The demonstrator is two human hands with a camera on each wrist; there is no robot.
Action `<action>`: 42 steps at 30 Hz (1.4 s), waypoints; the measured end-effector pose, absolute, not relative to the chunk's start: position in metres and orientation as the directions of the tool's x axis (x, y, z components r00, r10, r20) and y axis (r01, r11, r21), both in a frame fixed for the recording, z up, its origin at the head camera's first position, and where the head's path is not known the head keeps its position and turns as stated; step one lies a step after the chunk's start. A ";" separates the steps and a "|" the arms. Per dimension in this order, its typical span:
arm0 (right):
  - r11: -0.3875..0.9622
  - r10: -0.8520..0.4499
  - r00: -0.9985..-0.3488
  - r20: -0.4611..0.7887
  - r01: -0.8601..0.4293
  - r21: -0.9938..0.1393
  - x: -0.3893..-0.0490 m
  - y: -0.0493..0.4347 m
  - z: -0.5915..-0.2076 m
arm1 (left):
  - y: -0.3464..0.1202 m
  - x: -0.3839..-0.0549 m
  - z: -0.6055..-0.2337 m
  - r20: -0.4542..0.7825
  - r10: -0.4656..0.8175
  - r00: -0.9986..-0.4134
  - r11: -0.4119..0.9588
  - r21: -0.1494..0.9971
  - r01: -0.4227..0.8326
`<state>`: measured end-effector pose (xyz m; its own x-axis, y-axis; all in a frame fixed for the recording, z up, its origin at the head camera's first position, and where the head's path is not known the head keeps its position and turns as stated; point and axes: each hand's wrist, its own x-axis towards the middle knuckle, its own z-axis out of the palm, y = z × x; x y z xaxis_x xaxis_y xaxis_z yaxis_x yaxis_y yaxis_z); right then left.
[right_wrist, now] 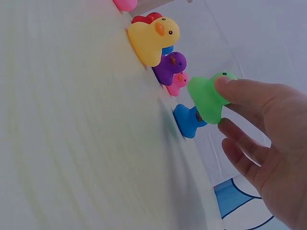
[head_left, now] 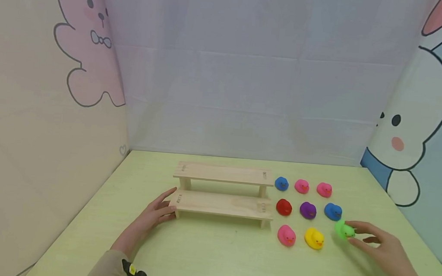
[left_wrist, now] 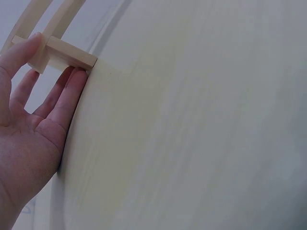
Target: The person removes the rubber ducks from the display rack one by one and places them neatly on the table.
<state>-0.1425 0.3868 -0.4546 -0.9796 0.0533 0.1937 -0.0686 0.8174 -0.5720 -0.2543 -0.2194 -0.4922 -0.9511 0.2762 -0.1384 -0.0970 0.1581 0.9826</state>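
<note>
A light wooden two-step rack (head_left: 221, 204) stands on the table. At the left end of its lower step, my left hand (head_left: 157, 211) holds on, thumb at the board and fingertips at the leg (left_wrist: 72, 52). My right hand (head_left: 385, 248) pinches a green rubber duck (head_left: 344, 230) between thumb and fingers. In the right wrist view the duck (right_wrist: 207, 98) is clear of the tabletop. Close by are a blue duck (head_left: 333, 212) and a yellow duck (head_left: 314, 238).
More rubber ducks stand in loose rows right of the rack: a red one (head_left: 284, 207), a purple one (head_left: 308, 210), a second blue one (head_left: 281, 183), and pink ones (head_left: 286, 235). Cloth walls (head_left: 248, 92) with cartoon animals enclose the pale table (head_left: 211, 258) at its back and sides.
</note>
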 end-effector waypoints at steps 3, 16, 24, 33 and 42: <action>0.830 0.032 -0.991 0.132 -0.047 -0.556 -0.144 0.389 -0.456 | -0.220 -0.255 -0.493 -0.138 0.278 -0.951 0.157 0.983 -0.097; 0.816 -0.042 -0.999 0.025 -0.049 -0.576 -0.147 0.394 -0.463 | -0.220 -0.256 -0.493 -0.133 0.285 -0.949 0.162 0.983 -0.089; 0.808 -0.039 -0.999 -0.014 -0.023 -0.588 -0.147 0.396 -0.464 | -0.220 -0.255 -0.493 -0.137 0.284 -0.949 0.162 0.982 -0.094; 0.799 -0.041 -0.999 -0.009 -0.027 -0.600 -0.146 0.396 -0.465 | -0.220 -0.255 -0.494 -0.135 0.287 -0.948 0.161 0.983 -0.091; 0.795 -0.030 -0.999 -0.015 -0.015 -0.606 -0.146 0.395 -0.465 | -0.220 -0.255 -0.494 -0.138 0.277 -0.951 0.165 0.982 -0.094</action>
<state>-0.1462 0.3951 -0.4654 -0.9994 -0.0300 -0.0147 -0.0149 0.7950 -0.6064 -0.2551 -0.2196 -0.4939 -0.9510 0.2768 -0.1378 -0.0944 0.1646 0.9818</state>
